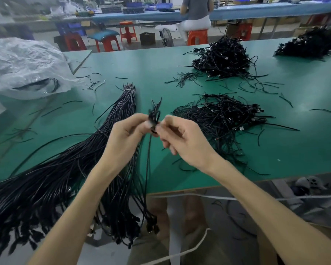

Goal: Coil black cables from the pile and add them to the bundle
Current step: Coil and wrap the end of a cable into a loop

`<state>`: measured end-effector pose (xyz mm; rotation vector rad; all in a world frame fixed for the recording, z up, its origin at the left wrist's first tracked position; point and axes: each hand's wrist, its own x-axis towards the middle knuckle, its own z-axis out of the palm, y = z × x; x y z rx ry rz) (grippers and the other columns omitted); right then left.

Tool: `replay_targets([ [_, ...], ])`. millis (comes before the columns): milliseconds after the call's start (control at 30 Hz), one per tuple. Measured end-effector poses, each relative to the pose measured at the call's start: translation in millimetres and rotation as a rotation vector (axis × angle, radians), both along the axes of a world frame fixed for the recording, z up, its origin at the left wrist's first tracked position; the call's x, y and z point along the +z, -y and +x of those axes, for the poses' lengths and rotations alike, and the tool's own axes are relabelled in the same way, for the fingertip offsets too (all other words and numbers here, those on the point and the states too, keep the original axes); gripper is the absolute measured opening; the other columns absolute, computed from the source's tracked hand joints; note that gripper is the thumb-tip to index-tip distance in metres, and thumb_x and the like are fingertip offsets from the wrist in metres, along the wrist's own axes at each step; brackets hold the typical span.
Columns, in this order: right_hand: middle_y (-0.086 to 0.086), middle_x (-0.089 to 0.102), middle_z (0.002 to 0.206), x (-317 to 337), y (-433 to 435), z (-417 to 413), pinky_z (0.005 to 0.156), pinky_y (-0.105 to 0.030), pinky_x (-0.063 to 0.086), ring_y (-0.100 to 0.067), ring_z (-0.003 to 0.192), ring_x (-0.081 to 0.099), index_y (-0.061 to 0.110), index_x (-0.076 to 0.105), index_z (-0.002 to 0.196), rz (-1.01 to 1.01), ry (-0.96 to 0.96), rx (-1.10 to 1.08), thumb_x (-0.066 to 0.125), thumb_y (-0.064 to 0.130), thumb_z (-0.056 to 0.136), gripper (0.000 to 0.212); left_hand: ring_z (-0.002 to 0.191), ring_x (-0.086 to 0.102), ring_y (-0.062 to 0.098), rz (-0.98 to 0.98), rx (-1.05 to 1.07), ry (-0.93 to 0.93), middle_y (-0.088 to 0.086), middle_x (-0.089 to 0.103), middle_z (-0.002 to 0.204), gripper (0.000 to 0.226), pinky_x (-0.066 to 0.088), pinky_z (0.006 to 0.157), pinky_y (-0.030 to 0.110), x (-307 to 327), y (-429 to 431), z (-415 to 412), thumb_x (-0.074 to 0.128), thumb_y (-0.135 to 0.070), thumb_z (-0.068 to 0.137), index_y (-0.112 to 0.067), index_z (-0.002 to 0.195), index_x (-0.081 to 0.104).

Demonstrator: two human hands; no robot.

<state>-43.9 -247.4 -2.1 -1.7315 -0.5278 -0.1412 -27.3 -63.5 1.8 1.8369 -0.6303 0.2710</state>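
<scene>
My left hand (128,131) and my right hand (182,138) meet above the green table (294,140), both pinching a small coil of black cable (154,115); its loose ends stick upward and a tail (148,159) hangs down past the table edge. Left of my hands lies a long bundle of straight black cables (120,109), tied near its far end and running off the front edge. To the right sits a flat pile of coiled black cables (224,115).
Two taller heaps of black cables (222,58) (311,43) stand at the back right. A crumpled clear plastic bag (21,66) lies at the left. Short cable ties (271,87) are scattered over the table. A person (196,14) sits on an orange stool beyond.
</scene>
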Motion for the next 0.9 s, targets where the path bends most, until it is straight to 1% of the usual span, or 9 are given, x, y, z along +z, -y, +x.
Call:
replay_targets([
  [67, 0.003, 0.057, 0.067, 4, 2, 1, 0.050, -0.040, 0.046, -0.017, 0.058, 0.055, 0.020, 0.064, 0.086, -0.008, 0.015, -0.012, 0.059, 0.017, 0.104, 0.019, 0.069, 0.058, 0.011, 0.114, 0.083, 0.094, 0.004, 0.064, 0.076, 0.027, 0.045, 0.066, 0.024, 9, -3, 3, 0.051, -0.016, 0.105, -0.006, 0.084, 0.065],
  [133, 0.008, 0.058, 0.066, 6, 4, 1, 0.050, -0.025, 0.044, -0.005, 0.059, 0.055, 0.019, 0.068, 0.091, -0.047, 0.044, -0.029, 0.060, 0.019, 0.104, 0.015, 0.062, 0.049, 0.011, 0.197, 0.101, 0.097, 0.002, 0.054, 0.069, 0.038, 0.039, 0.060, 0.027, 16, -5, 3, 0.046, -0.027, 0.106, -0.003, 0.078, 0.056],
  [200, 0.013, 0.059, 0.065, 9, 4, 1, 0.055, -0.016, 0.041, -0.004, 0.059, 0.056, 0.024, 0.067, 0.088, -0.110, 0.103, -0.070, 0.060, 0.022, 0.104, 0.017, 0.061, 0.061, 0.012, 0.168, 0.028, -0.001, 0.001, 0.065, 0.067, 0.043, 0.046, 0.061, 0.024, 23, -5, 1, 0.045, -0.032, 0.107, 0.001, 0.083, 0.058],
  [300, 0.011, 0.056, 0.066, 10, 2, 1, 0.060, -0.026, 0.042, -0.014, 0.061, 0.056, 0.015, 0.065, 0.084, -0.203, 0.232, -0.178, 0.059, 0.025, 0.104, 0.023, 0.053, 0.064, 0.027, 0.001, -0.094, -0.299, 0.006, 0.066, 0.067, 0.036, 0.050, 0.058, 0.023, 27, -4, -1, 0.044, -0.028, 0.111, 0.002, 0.094, 0.055],
  [433, -0.006, 0.054, 0.063, -4, 2, 2, 0.059, -0.041, 0.041, -0.026, 0.059, 0.049, 0.006, 0.058, 0.080, -0.212, 0.251, -0.282, 0.057, 0.023, 0.106, 0.031, 0.058, 0.063, 0.032, -0.182, -0.239, -0.543, 0.012, 0.068, 0.082, 0.027, 0.057, 0.069, 0.041, 20, -4, -1, 0.041, -0.022, 0.112, 0.000, 0.123, 0.051],
  [567, -0.004, 0.055, 0.065, -22, 10, 3, 0.060, -0.043, 0.041, -0.027, 0.061, 0.047, 0.004, 0.057, 0.082, -0.273, 0.188, -0.294, 0.059, 0.015, 0.103, 0.024, 0.084, 0.070, 0.030, -0.211, -0.348, -0.455, 0.023, 0.070, 0.115, 0.035, 0.057, 0.082, 0.040, 9, -4, -5, 0.042, -0.008, 0.109, -0.002, 0.143, 0.047],
  [733, -0.003, 0.053, 0.064, -36, 5, 0, 0.058, -0.040, 0.037, -0.024, 0.060, 0.045, 0.006, 0.054, 0.079, -0.295, 0.167, -0.262, 0.059, 0.020, 0.104, 0.029, 0.065, 0.045, 0.027, 0.062, -0.072, -0.255, 0.011, 0.053, 0.073, 0.030, 0.042, 0.063, 0.037, -6, 5, -1, 0.051, -0.028, 0.105, -0.021, 0.128, 0.069],
  [833, 0.002, 0.053, 0.062, -36, 0, -1, 0.056, -0.037, 0.038, -0.020, 0.057, 0.044, 0.010, 0.052, 0.076, -0.254, 0.141, -0.231, 0.059, 0.023, 0.104, 0.032, 0.073, 0.058, 0.036, 0.063, -0.034, -0.205, 0.025, 0.060, 0.084, 0.030, 0.053, 0.071, 0.043, -8, 14, 1, 0.047, -0.030, 0.108, -0.017, 0.118, 0.072],
  [900, 0.006, 0.051, 0.062, -33, -1, 1, 0.056, -0.032, 0.036, -0.015, 0.056, 0.042, 0.014, 0.051, 0.075, -0.246, 0.139, -0.218, 0.059, 0.023, 0.104, 0.032, 0.080, 0.067, 0.016, -0.012, -0.053, -0.247, 0.010, 0.071, 0.091, 0.029, 0.059, 0.079, 0.031, -7, 18, 1, 0.047, -0.027, 0.109, -0.012, 0.114, 0.071],
])
